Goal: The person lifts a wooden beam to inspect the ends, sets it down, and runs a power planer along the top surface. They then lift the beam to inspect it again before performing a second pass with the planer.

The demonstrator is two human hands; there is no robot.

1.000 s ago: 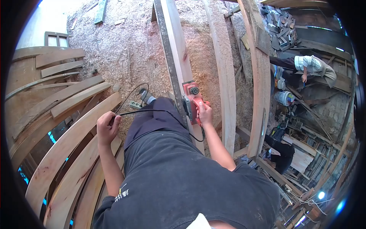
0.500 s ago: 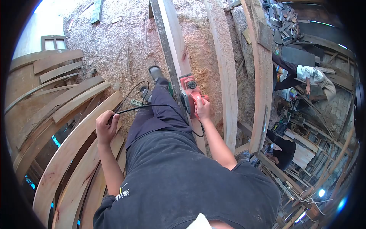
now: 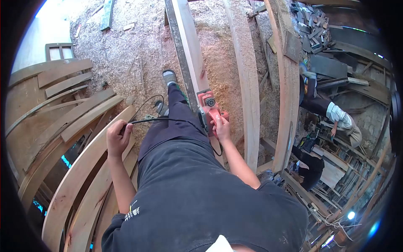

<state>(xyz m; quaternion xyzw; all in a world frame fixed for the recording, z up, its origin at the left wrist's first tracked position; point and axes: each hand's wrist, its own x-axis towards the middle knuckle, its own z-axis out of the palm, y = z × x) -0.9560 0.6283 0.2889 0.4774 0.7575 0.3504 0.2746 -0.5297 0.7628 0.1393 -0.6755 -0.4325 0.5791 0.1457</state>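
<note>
My right hand (image 3: 221,128) is wrapped round the handle of a red electric planer (image 3: 208,102). The planer rests on a long, pale wooden board (image 3: 194,54) with a dark knot just ahead of the tool. On the other side, my left hand (image 3: 118,137) is raised away from the planer and closed round its black power cord (image 3: 161,119). The cord stretches across my thighs towards the tool, and a loop of it hangs near my feet. The planer's underside is hidden against the board.
Curved planks (image 3: 79,168) are stacked at my left. To the right run two more long beams, one of them (image 3: 245,75) dusted with shavings. Wood shavings (image 3: 134,46) cover the floor. At far right a co-worker (image 3: 329,109) bends over; another person (image 3: 310,168) is lower down.
The planer and my right hand have moved slightly forward along the board, closer to the knot. My left hand still holds the cord. The bending co-worker has shifted position.
</note>
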